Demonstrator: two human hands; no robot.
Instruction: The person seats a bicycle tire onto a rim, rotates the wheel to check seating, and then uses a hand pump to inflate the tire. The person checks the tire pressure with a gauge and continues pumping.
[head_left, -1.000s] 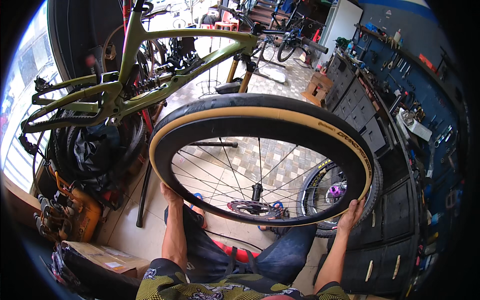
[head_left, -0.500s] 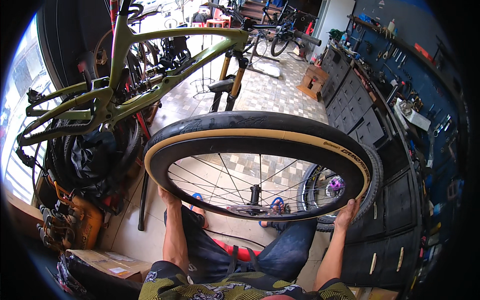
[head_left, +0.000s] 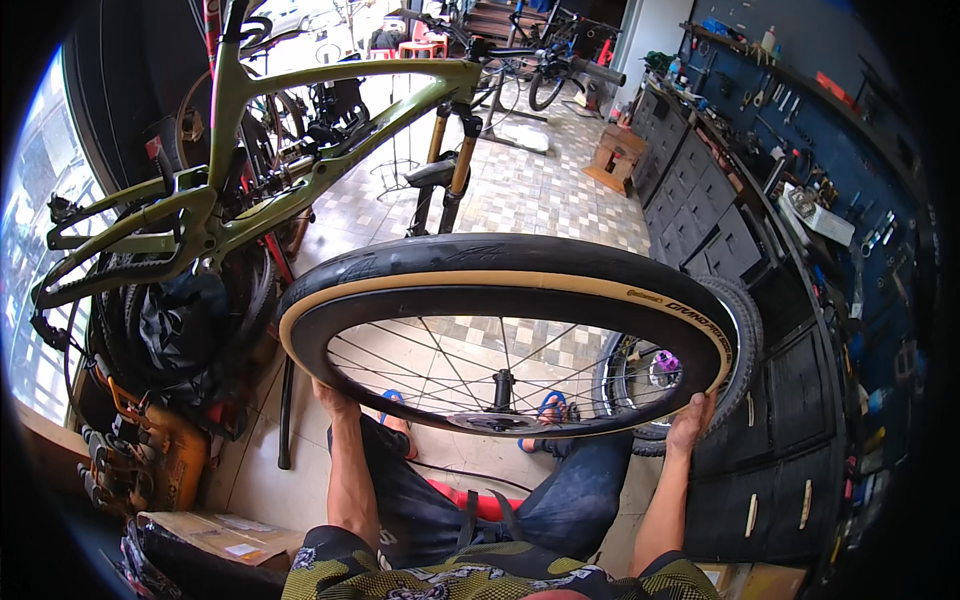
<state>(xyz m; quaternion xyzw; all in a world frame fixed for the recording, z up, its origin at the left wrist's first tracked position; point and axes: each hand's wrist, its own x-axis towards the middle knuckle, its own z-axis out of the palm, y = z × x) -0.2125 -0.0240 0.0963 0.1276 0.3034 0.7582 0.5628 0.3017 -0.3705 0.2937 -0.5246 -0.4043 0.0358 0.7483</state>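
Deep-rim road wheel (head_left: pixel 504 392) with tan-sidewall tyre (head_left: pixel 480 262) held tilted between left hand (head_left: pixel 334 402), gripping its left edge, and right hand (head_left: pixel 688 422), gripping its right edge; both grips partly hidden underneath; green full-suspension bike frame (head_left: pixel 350 69) beyond road wheel, leftward; knobby-tyred wheel (head_left: pixel 745 350) partly behind road wheel's right side; black drawer cabinet (head_left: pixel 785 400) right of road wheel

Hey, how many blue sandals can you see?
2: the left sandal shows left of the wheel hub, the right sandal right of it, both partly behind the rim. More may be hidden.
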